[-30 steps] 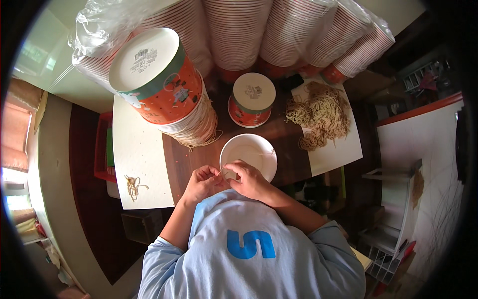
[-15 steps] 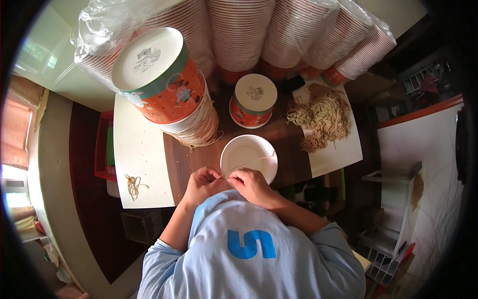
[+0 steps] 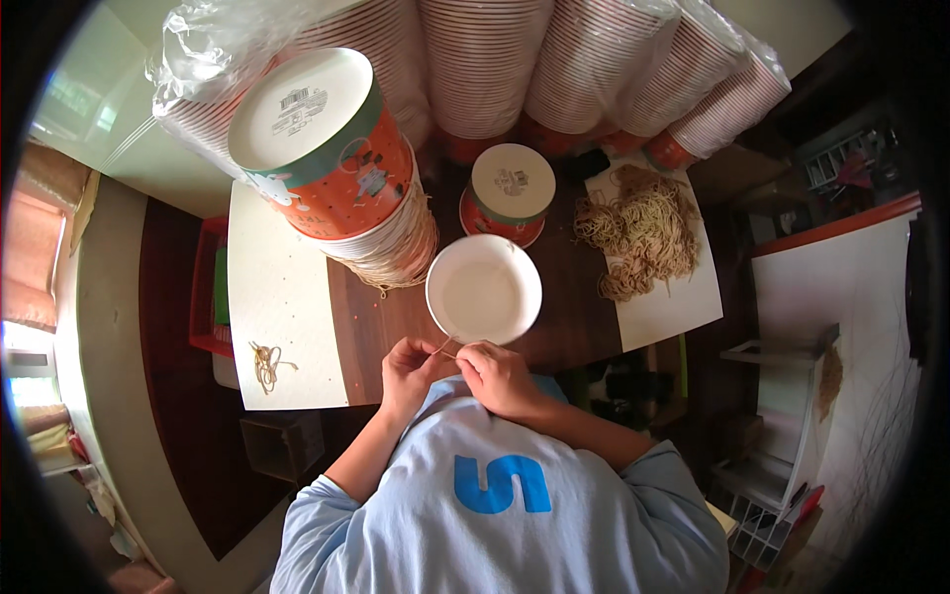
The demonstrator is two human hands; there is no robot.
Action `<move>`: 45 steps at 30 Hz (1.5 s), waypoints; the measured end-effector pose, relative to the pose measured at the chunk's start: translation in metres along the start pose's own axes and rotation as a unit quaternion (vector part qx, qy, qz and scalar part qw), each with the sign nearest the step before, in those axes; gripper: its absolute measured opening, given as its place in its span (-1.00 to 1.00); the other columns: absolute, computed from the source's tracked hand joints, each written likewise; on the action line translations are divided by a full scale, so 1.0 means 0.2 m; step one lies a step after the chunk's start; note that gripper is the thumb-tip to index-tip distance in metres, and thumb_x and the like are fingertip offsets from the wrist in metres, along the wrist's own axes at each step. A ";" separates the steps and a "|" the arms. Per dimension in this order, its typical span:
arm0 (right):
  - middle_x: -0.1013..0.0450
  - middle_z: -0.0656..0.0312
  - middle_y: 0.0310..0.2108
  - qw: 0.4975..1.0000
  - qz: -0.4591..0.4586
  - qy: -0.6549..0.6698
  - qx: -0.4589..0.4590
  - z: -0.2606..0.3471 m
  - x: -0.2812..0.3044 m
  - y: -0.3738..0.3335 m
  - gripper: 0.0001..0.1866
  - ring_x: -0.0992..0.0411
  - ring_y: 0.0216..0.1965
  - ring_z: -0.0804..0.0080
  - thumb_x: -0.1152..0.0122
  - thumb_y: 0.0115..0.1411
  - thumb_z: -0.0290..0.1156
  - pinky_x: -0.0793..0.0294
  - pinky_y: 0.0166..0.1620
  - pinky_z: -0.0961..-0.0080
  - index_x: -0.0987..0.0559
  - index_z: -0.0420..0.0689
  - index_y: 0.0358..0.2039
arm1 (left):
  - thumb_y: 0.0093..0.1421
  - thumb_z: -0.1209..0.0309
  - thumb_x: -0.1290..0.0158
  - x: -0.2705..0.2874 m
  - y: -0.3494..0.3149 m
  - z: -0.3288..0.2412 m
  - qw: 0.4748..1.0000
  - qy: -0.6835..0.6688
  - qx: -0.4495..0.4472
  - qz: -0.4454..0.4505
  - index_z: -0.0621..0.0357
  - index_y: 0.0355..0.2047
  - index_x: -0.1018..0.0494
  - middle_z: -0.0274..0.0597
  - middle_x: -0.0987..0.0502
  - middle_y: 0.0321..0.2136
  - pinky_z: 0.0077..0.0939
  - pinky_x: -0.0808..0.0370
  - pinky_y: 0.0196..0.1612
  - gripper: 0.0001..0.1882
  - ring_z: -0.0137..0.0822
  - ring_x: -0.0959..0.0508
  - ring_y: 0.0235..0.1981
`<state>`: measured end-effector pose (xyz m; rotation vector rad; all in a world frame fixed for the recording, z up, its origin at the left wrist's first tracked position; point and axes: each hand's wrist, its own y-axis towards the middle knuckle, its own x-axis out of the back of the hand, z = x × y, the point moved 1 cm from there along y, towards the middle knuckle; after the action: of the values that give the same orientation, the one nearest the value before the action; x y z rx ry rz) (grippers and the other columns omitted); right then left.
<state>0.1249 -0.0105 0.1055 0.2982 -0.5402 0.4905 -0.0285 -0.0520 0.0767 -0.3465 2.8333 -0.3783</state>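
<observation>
Both my hands are together just in front of the near rim of a white paper tub (image 3: 484,292), whose open mouth faces up. Between thumb and fingertips, my left hand (image 3: 409,374) pinches a thin tan string (image 3: 444,347). My right hand (image 3: 500,378) is closed on the same string, a short gap away. The fingers partly cover the string, so I cannot tell whether it is knotted. Beyond the open tub stands an orange and green paper tub (image 3: 512,188), upside down.
At left rises a stack of upside-down tubs (image 3: 351,188) with strings hanging round its lower part. A tangled string pile (image 3: 638,233) lies at right, a small string bundle (image 3: 265,366) at far left. Tall plastic-wrapped tub stacks (image 3: 480,69) line the back of the table.
The open tub has shifted away from me and slightly left. The string that lay across its mouth no longer crosses it. My hands stay close together, still pinching string.
</observation>
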 end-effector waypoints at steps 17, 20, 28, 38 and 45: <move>-0.52 0.03 -0.43 0.974 0.023 0.194 -0.115 -0.19 -0.12 -0.01 -0.85 -0.53 -0.41 0.32 -0.03 0.11 -0.56 -0.49 -0.36 0.46 -0.54 -0.28 -0.33 | 0.10 0.60 -0.07 -0.01 0.02 0.11 0.966 -0.192 0.171 0.011 0.23 -0.45 -0.37 -0.16 -0.53 -0.49 -0.64 -0.45 -0.38 -0.92 -0.42 -0.52 -0.50; -0.54 0.09 -0.38 0.938 0.041 0.302 -0.165 -0.21 -0.13 -0.03 -0.79 -0.50 -0.35 0.49 -0.03 0.16 -0.50 -0.48 -0.30 0.56 -0.54 -0.31 -0.24 | 0.10 0.62 -0.07 -0.02 0.01 0.06 0.967 -0.187 0.175 0.000 0.25 -0.45 -0.38 -0.14 -0.54 -0.49 -0.62 -0.50 -0.35 -0.92 -0.39 -0.55 -0.48; -0.53 0.23 -0.34 0.838 0.050 0.451 -0.303 -0.22 -0.15 -0.03 -0.78 -0.46 -0.33 0.55 -0.04 0.21 -0.40 -0.46 -0.23 0.63 -0.56 -0.26 -0.23 | 0.10 0.64 -0.05 0.00 -0.01 0.13 0.989 -0.090 0.118 0.002 0.30 -0.43 -0.39 -0.13 -0.54 -0.45 -0.56 -0.54 -0.31 -0.94 -0.36 -0.57 -0.42; -0.51 0.27 -0.28 0.704 0.055 0.611 -0.359 -0.29 -0.19 -0.07 -0.77 -0.44 -0.29 0.55 -0.03 0.22 -0.36 -0.39 -0.16 0.60 -0.55 -0.16 -0.18 | 0.11 0.60 -0.06 -0.04 -0.03 0.09 0.996 0.088 -0.006 -0.010 0.35 -0.34 -0.43 -0.19 -0.53 -0.40 -0.64 -0.49 -0.30 -0.90 -0.47 -0.54 -0.40; -0.51 0.27 -0.27 0.731 0.054 0.568 -0.373 -0.24 -0.14 -0.05 -0.75 -0.44 -0.28 0.56 -0.06 0.22 -0.32 -0.39 -0.16 0.62 -0.55 -0.16 -0.18 | 0.08 0.64 -0.03 -0.06 -0.03 0.01 0.968 0.234 -0.085 -0.004 0.34 -0.33 -0.49 -0.20 -0.46 -0.31 -0.64 -0.48 -0.29 -0.87 -0.43 -0.53 -0.36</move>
<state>0.1294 -0.0100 0.0486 -0.8127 0.4931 0.4385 -0.0149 -0.0545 0.0801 -0.3373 3.3417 -0.2427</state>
